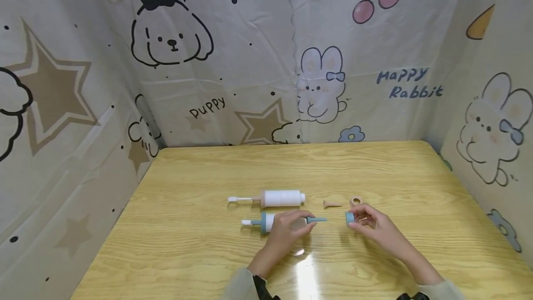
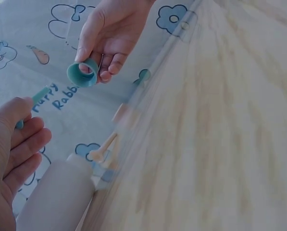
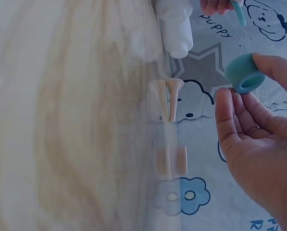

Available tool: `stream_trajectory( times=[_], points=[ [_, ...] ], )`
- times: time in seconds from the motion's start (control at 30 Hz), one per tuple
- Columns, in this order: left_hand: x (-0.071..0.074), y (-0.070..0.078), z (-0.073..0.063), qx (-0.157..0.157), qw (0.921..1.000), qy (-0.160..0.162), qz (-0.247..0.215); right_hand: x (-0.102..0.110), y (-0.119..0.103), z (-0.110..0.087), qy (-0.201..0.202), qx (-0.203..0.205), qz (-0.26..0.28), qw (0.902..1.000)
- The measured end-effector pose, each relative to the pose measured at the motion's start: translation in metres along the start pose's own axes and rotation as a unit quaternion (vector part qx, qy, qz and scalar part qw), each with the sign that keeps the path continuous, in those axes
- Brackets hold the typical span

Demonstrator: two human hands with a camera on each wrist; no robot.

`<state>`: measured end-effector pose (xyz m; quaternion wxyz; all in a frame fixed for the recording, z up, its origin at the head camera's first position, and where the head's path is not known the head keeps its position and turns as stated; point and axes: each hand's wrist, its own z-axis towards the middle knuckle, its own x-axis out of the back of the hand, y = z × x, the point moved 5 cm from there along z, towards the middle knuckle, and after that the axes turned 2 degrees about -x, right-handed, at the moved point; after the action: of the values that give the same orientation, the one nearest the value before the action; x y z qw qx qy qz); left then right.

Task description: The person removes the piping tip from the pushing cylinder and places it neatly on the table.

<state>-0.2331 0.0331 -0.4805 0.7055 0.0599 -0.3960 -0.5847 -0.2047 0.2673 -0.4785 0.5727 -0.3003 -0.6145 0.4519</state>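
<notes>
My left hand (image 1: 287,228) pinches a small teal tapered nozzle (image 1: 317,219) between thumb and fingers, its narrow end pointing right. A teal ring-shaped cap (image 1: 350,218) is held between the thumb and fingertips of my right hand (image 1: 376,229); its hollow opening (image 2: 83,72) shows in the left wrist view. Nozzle and cap face each other, a short gap apart. Partly hidden behind my left hand lies a white bottle with a teal collar (image 1: 263,222) and a white-tipped teal stem (image 1: 250,222) at its left end.
Farther back lies a second white bottle (image 1: 284,198) with a beige collar and a white-tipped stem. Right of it are a beige tapered nozzle (image 1: 331,204) and a beige ring cap (image 1: 356,201). Patterned curtains (image 1: 250,59) stand around the wooden table (image 1: 187,253).
</notes>
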Motion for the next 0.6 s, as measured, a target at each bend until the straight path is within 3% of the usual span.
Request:
stream_trajectory(
  times=[0.27,0.47,0.6],
  points=[
    [-0.015,0.006,0.004,-0.012,0.9999,0.003,-0.002,0.012,0.006,-0.005,0.019,0.005,-0.018,0.9996],
    [-0.025,0.011,0.006,-0.004,0.9999,-0.007,-0.013,0.020,0.007,-0.011,0.026,0.019,-0.026,0.9991],
    [-0.032,0.012,0.007,0.000,0.9998,-0.005,-0.019,0.026,0.012,-0.013,0.027,0.001,-0.031,0.9992]
  ],
)
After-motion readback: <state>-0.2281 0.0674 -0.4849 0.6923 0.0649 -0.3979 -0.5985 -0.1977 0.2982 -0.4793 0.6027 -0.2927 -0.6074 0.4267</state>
